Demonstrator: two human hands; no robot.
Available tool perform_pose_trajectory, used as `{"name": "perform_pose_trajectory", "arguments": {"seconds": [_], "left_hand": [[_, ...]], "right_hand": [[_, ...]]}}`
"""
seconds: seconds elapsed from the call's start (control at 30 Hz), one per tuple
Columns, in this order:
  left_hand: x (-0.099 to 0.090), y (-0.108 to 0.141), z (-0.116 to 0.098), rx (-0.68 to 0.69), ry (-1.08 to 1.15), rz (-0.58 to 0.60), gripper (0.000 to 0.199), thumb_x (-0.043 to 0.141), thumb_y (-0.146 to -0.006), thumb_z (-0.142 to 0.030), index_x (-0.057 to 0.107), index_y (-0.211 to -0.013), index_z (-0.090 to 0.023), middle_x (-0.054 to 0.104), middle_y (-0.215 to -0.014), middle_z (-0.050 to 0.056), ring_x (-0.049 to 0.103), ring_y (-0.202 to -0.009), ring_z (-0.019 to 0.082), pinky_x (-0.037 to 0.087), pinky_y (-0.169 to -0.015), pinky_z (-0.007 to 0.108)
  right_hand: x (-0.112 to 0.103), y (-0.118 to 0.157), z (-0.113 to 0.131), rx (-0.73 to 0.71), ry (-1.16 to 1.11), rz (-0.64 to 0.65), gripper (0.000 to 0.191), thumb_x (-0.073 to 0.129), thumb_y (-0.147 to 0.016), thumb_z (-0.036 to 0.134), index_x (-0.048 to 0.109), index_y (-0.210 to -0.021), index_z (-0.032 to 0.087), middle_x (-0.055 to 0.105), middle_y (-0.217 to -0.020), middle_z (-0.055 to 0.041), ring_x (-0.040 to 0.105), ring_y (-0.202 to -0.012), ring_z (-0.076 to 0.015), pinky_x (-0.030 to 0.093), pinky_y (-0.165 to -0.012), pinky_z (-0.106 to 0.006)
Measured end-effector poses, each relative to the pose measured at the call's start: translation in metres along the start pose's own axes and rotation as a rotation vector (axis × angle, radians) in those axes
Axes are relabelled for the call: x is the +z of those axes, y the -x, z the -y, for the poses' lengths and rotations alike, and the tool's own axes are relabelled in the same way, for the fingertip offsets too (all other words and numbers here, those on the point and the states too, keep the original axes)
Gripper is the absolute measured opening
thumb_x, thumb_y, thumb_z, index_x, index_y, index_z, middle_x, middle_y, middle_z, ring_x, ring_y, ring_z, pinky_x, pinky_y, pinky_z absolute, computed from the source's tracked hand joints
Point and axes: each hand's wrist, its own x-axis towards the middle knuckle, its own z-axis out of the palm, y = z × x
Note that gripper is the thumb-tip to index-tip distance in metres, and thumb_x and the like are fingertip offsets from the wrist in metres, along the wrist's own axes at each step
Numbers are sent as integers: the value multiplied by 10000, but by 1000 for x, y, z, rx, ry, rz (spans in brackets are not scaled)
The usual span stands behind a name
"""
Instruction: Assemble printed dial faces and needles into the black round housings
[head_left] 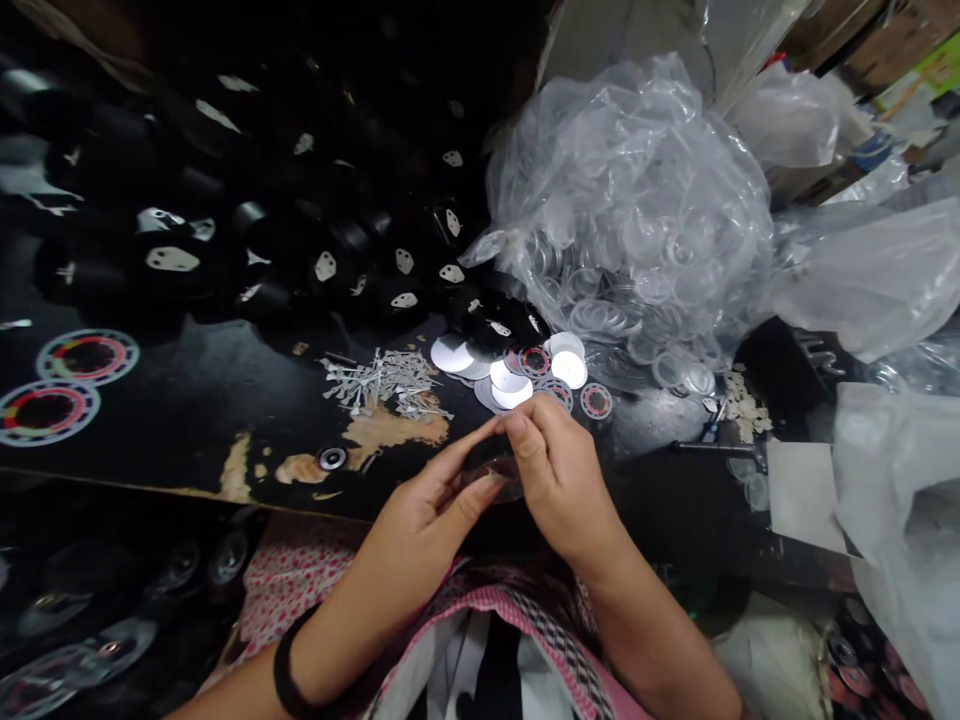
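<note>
Close to my body, my left hand (424,510) and my right hand (566,475) meet around a dark, see-through round piece (506,480). The left thumb and fingers pinch its left side. On its other side, the right thumb and forefinger are closed at the upper edge; the fingers hide much of the piece. Just beyond the hands lies a loose pile of shiny silver discs (511,382), with printed dial discs (596,400) among and beside them. A heap of thin silver pointers (382,382) is spread left of that pile.
Black round housings with pale metal plates (174,259) crowd the back left. A big plastic bag of clear round covers (630,200) stands at back right. Two large printed dials (86,357) lie far left. A black-handled tool (709,447) and small pale plates (746,405) are at right.
</note>
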Motion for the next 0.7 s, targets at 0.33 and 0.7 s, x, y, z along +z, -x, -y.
{"name": "perform_pose_trajectory", "arguments": {"seconds": [0.33,0.7], "left_hand": [[-2,4,-3,18,-90,54,549,725,-842,-488,640,-1341,-277,632,-1414,53,556,-1329,293,396,-1152,430],[4,11,-9,6,-54,-216,377,853,-706,-265,771,-1073,-254,769,-1135,55,658,-1185,321,489,-1043,324]], "right_hand": [[2,-3,3,31,-65,91,372,397,-1040,449,535,-796,204,572,-770,4,564,-759,-142,396,-705,-264],[31,-3,1,-112,174,-123,445,271,-1054,366,501,-704,217,550,-673,-20,538,-649,-146,399,-657,-282]]}}
